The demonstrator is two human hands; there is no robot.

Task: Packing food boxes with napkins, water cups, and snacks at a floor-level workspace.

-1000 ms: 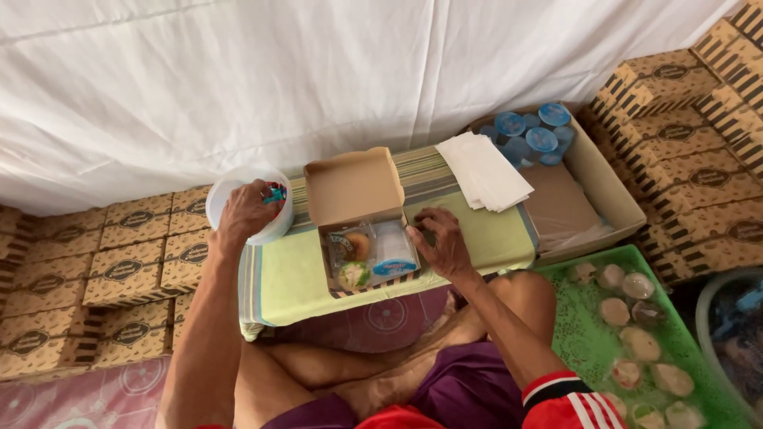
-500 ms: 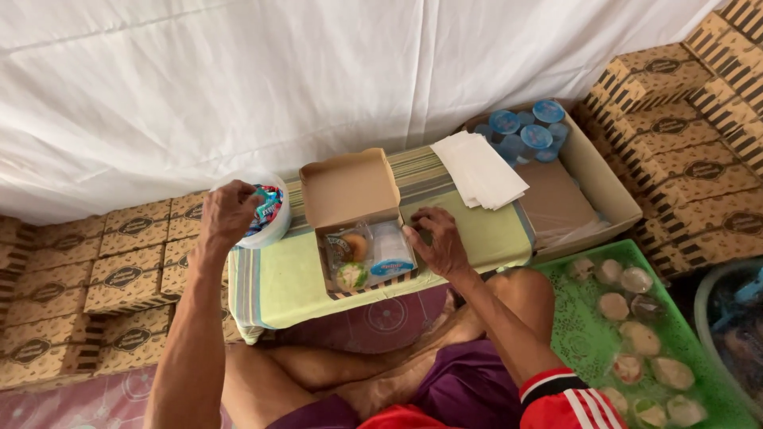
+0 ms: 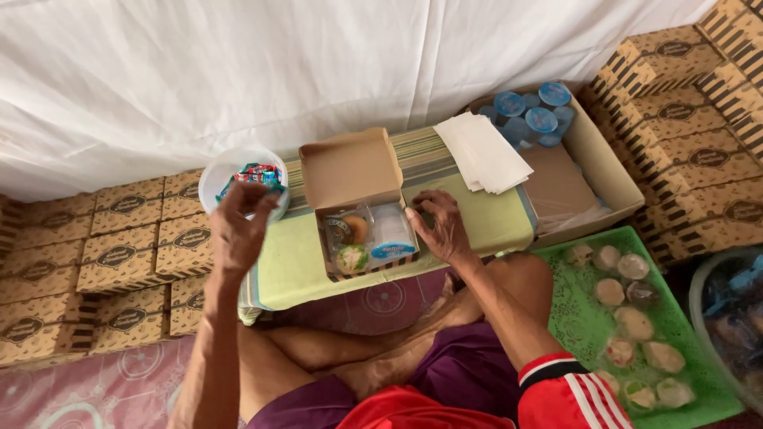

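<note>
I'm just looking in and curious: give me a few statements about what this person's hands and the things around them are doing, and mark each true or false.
1. The left hand is at a white bowl of wrapped sweets. True.
2. The small cardboard box is shut. False: its lid stands open, with snacks inside.
3. The right hand rests beside the open box. True.
4. The green tray is on the person's left. False: it lies on their right.
5. The blue-lidded cups are stacked on the white napkins. False: they sit in a big carton behind them.
</note>
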